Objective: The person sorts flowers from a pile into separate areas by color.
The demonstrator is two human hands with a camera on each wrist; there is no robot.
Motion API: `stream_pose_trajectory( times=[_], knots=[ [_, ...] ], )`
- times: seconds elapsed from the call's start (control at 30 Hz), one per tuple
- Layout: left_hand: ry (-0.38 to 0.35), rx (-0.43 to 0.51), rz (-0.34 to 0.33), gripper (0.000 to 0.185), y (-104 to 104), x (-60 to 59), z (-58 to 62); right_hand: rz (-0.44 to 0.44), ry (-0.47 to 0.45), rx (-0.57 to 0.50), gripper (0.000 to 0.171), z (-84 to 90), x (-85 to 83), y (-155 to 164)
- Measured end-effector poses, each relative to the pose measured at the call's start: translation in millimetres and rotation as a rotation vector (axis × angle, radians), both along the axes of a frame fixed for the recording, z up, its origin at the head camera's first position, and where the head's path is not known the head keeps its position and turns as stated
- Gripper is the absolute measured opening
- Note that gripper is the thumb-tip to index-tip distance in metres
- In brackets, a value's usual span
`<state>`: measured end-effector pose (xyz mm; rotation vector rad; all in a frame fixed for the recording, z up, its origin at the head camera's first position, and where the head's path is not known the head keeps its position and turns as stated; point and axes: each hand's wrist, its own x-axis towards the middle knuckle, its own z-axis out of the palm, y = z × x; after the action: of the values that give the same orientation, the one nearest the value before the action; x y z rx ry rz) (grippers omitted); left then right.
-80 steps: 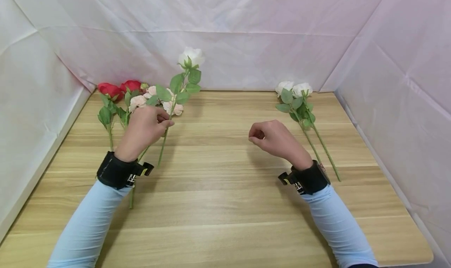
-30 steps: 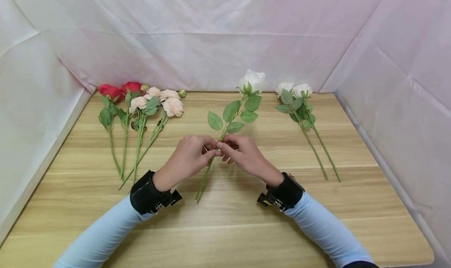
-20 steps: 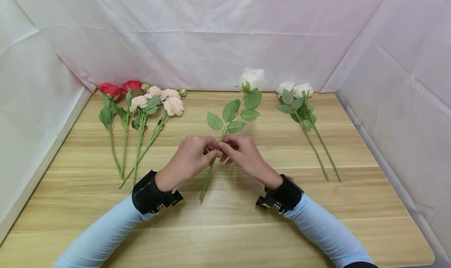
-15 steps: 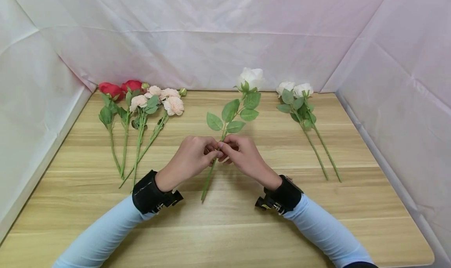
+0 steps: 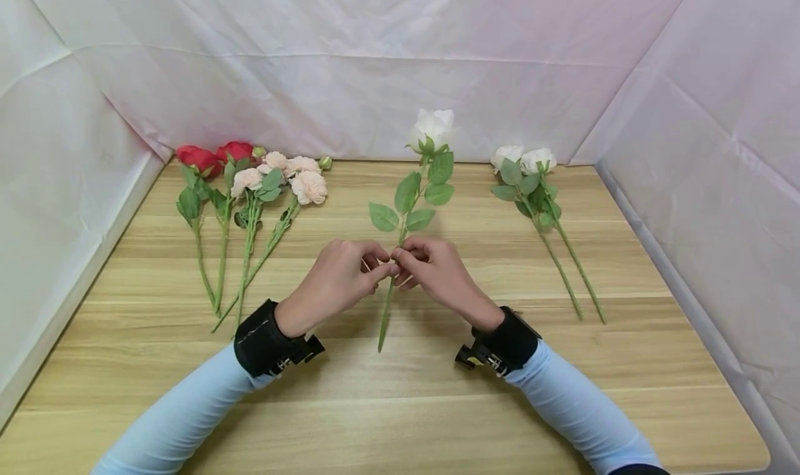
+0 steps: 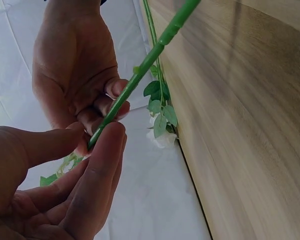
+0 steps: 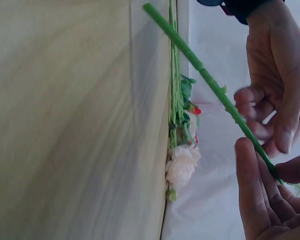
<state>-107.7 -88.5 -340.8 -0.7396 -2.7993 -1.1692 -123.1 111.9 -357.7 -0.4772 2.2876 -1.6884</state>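
Both hands meet above the middle of the surface [image 5: 400,392], a table top of pale wood with long straight grain lines. The left hand [image 5: 340,277] pinches the thin green stem of the white rose [image 5: 431,126] between thumb and forefinger, and the right hand [image 5: 434,270] pinches the same stem just beside it, so the two grips nearly touch. The stem is smooth and straight, lifted off the wood and tilted, with its cut end low toward the near edge and the round, soft bloom high toward the far edge. Four oval matte leaves [image 5: 409,201] spread out under the bloom. Two more white roses [image 5: 521,159] lie flat near the far right corner, their long stems side by side. Near the far left corner lie two red roses [image 5: 212,155] and a cluster of ruffled pale pink flowers [image 5: 287,176], touching each other. Creased white cloth [image 5: 400,58] stands around the surface as walls.
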Motion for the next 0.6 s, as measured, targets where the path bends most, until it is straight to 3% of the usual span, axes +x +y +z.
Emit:
stream_pose_trajectory(
  times=[0.17, 0.43, 0.6],
  knots=[
    [0.009, -0.018, 0.038, 0.021, -2.9, -2.4, 0.4, -0.011, 0.028, 0.042, 0.025, -0.2, -10.9, 9.1],
    [0.044, -0.075, 0.042, 0.018, -9.5, -8.9, -3.6, -0.081, -0.064, 0.073, 0.028, -6.7, -34.0, 35.5],
    [0.045, -0.102, 0.023, 0.018, -10.9, -10.7, -5.1, -0.118, -0.046, 0.182, 0.029, -0.7, -48.9, 64.4]
  ],
)
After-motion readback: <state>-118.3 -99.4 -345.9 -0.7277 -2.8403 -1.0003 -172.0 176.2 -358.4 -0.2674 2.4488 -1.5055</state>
